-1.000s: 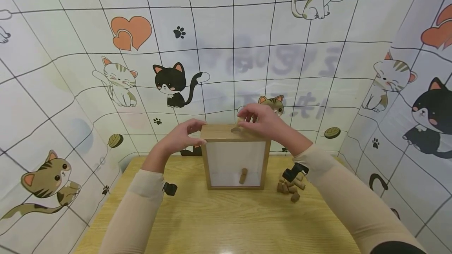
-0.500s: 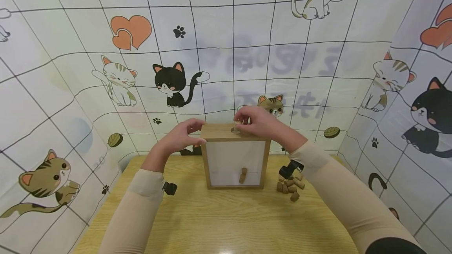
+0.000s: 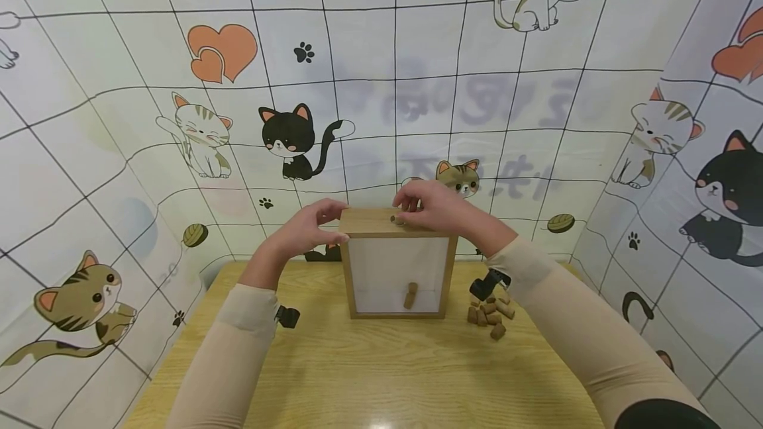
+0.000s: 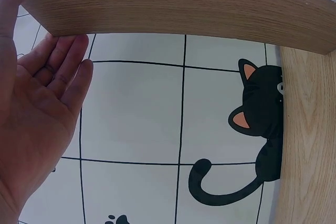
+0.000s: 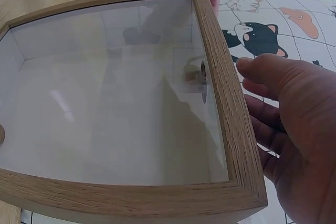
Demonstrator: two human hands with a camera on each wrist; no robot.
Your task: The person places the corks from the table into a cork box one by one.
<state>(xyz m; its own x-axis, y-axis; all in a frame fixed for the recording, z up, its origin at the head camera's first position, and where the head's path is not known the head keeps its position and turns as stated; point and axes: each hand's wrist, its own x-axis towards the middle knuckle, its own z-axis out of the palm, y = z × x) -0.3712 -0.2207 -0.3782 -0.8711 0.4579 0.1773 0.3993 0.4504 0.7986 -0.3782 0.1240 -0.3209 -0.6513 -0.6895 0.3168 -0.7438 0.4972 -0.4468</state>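
A shallow wooden box (image 3: 352, 277) with a clear front stands upright on the table. My left hand (image 3: 303, 230) grips its upper left corner, thumb in front and fingers behind. My right hand (image 3: 438, 207) is over the top side, its bent thumb and fingertips close to the round hole (image 3: 393, 219). In the right wrist view the hole (image 5: 204, 82) shows beside the thumb, and the frame edge partly covers the fingers. Whether a cork is between those fingertips cannot be made out. Inside, a cork (image 3: 410, 296) leans near the bottom right.
Several loose corks (image 3: 490, 314) lie in a pile on the table (image 3: 357, 369), right of the box. Behind and at both sides hangs a white gridded cloth (image 3: 369, 38) printed with cats, hearts and paws.
My right hand has moved slightly left and closer to the hole. The light piece seen at its fingertips earlier no longer shows clearly. The left hand keeps its grip.
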